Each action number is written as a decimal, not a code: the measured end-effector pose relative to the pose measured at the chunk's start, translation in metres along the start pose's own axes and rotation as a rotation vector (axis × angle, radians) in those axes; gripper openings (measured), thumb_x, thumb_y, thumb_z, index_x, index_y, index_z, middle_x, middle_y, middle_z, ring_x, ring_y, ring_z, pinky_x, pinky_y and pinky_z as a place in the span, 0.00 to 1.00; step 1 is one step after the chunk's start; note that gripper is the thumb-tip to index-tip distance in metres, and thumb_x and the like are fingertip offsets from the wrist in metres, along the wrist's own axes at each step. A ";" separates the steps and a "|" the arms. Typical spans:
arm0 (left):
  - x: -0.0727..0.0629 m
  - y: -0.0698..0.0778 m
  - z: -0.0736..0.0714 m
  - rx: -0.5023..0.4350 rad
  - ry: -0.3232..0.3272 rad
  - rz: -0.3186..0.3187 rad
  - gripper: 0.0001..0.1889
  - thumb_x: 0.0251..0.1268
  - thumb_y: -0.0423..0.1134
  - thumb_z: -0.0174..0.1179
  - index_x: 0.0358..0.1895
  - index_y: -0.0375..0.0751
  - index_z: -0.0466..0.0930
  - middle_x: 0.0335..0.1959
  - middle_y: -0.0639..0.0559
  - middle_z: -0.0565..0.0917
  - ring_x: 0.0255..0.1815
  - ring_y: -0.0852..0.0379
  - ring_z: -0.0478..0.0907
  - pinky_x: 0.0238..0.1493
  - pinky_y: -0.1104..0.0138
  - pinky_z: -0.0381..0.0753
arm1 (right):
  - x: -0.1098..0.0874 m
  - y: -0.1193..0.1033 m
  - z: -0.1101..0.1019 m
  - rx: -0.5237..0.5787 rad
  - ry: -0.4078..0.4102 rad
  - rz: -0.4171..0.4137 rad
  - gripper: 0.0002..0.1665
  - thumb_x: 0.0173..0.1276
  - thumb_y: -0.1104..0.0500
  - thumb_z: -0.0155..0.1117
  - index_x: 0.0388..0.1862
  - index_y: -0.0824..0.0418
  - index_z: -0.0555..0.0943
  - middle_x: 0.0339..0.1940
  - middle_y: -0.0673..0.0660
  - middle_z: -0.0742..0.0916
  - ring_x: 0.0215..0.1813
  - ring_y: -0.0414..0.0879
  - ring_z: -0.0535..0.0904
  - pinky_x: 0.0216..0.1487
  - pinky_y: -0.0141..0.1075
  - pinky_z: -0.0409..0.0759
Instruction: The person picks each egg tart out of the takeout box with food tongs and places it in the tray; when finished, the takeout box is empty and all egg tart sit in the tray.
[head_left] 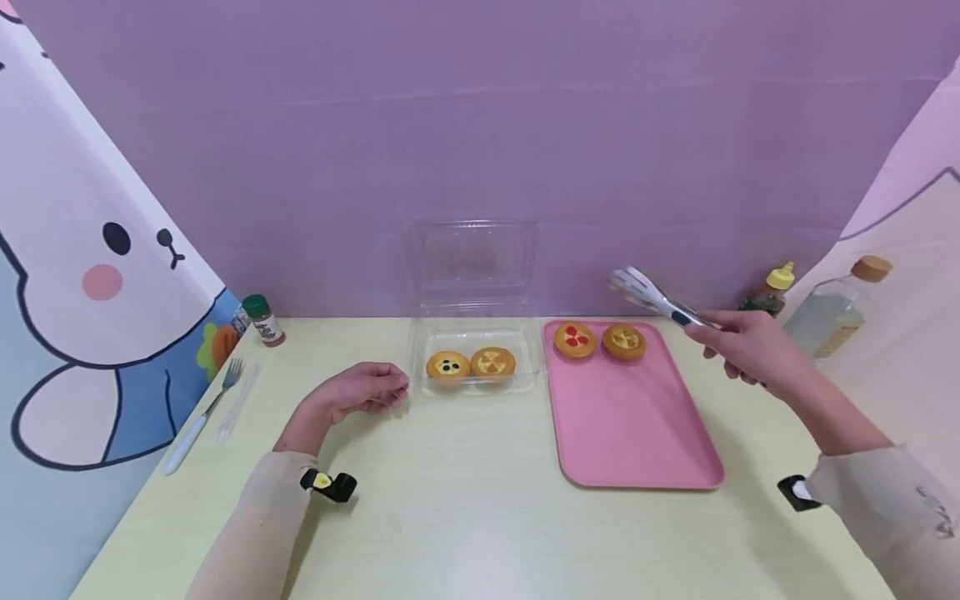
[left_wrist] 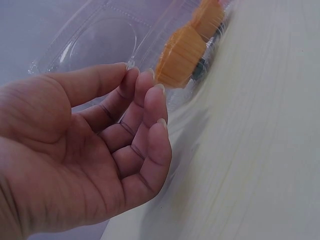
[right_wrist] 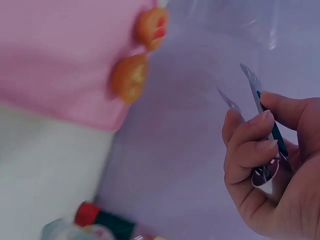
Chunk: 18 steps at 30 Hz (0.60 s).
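Remotely, I grasp the tongs [head_left: 666, 303] near the tray [head_left: 637, 425] with the right hand [head_left: 752, 346]; the left hand [head_left: 363, 388] is beside the box [head_left: 474, 335], its fingers released, loosely curled.

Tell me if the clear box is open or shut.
Open: the box has its lid raised at the back, its two tarts uncovered.

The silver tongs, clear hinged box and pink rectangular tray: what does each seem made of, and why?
Silver tongs: probably polished metal, from bright highlights; the dark inset could be plastic or rubber. Clear hinged box: apparently thin, glossy plastic, see-through with moulded ridges and glints. Pink rectangular tray: likely smooth plastic, evenly coloured with rounded corners.
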<state>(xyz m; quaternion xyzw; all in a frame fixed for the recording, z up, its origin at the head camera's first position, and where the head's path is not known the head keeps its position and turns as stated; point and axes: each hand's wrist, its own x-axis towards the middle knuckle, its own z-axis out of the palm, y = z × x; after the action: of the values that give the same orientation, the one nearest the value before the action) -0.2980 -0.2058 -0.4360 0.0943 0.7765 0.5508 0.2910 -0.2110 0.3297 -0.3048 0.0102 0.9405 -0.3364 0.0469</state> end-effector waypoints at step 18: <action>-0.001 0.004 0.001 -0.001 0.009 -0.016 0.17 0.77 0.44 0.54 0.51 0.29 0.75 0.38 0.52 0.81 0.39 0.56 0.78 0.43 0.65 0.79 | 0.027 -0.084 0.051 -0.081 -0.278 -0.116 0.24 0.72 0.45 0.62 0.64 0.50 0.81 0.23 0.53 0.77 0.19 0.45 0.67 0.19 0.34 0.66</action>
<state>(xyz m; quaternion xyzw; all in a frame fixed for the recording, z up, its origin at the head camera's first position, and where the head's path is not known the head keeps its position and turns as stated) -0.2968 -0.2039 -0.4323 0.0855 0.7782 0.5494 0.2921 -0.2378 0.2322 -0.2937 -0.0926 0.9367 -0.2985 0.1576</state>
